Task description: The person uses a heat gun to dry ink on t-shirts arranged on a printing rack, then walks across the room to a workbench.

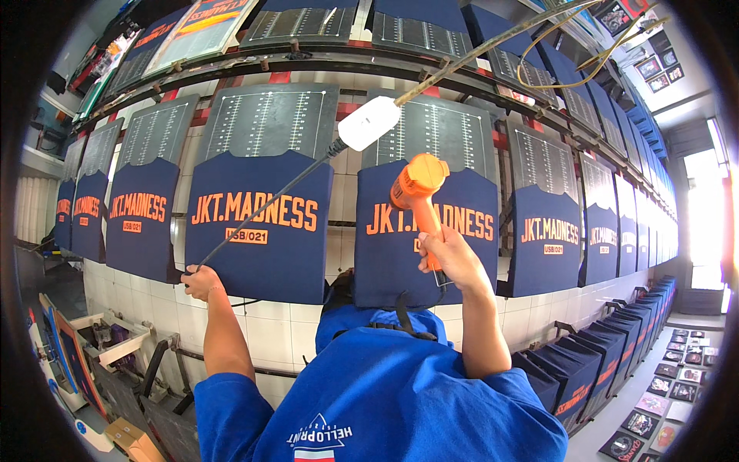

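My right hand [456, 258] is wrapped round the handle of an orange heat gun [423, 181]. The gun is held above a navy T-shirt [469, 269] with orange print, stretched on a flat board. My left hand [203, 282] is closed on a black cable [265, 204], at the lower left corner of another printed navy T-shirt [262, 269]. From there the cable runs up to a white power socket [371, 123], which hangs from a long pole [477, 52]. The gun hides part of the print below it.
Dark boards with white ruler marks [265, 115] carry more printed shirts in a long row to both sides. Behind runs a metal rail [231, 61] with a second row. A lower row of draped navy shirts [573, 366] stands at right, and a cardboard box [132, 439] at lower left.
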The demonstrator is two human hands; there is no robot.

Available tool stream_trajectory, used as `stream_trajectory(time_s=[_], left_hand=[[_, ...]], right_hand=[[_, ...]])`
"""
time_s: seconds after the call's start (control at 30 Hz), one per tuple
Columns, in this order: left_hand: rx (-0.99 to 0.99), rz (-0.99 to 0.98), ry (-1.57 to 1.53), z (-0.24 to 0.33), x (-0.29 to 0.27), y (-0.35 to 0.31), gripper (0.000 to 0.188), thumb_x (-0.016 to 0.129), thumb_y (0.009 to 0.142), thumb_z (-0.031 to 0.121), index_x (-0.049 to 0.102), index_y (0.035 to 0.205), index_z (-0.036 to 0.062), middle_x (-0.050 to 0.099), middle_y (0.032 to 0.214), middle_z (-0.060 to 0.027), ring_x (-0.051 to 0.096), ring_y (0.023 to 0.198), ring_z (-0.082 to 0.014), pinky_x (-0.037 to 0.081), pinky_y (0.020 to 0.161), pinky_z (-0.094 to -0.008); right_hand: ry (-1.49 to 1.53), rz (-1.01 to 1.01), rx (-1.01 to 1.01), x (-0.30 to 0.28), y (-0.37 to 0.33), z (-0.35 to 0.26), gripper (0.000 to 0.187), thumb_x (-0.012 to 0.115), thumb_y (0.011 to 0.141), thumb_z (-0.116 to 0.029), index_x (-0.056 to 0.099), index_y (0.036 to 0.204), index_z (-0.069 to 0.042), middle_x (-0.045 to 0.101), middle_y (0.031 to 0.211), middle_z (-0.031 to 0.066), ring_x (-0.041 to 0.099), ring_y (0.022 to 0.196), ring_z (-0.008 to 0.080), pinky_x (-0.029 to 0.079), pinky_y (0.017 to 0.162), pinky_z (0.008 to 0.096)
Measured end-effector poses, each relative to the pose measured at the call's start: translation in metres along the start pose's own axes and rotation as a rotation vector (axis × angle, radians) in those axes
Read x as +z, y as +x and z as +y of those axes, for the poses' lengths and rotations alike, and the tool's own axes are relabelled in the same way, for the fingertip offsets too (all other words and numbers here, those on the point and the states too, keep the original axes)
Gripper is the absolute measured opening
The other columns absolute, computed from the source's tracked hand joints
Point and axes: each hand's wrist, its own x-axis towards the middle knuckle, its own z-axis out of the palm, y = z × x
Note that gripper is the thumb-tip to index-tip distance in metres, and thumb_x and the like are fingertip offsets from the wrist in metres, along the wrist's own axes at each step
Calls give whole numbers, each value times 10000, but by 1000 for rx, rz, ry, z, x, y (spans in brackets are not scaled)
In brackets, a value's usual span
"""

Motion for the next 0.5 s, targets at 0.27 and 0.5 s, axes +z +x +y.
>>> stream_trajectory(time_s=[0.27,0.5], left_hand=[[-8,21,15,-2,2,4,558,334,1007,449,444,1347,20,511,1236,-326,580,1112,-497,530,882,-571],[-9,4,22,-2,3,7,549,337,1004,445,447,1336,22,501,1253,-326,578,1118,-496,527,889,-568]], right_hand=[[6,-67,19,6,2,-4,235,587,977,-240,533,1007,-13,579,765,30,616,597,122,520,567,260],[45,-89,-5,11,10,-3,235,598,974,-241,537,1015,-17,579,770,30,625,605,124,520,565,260]])
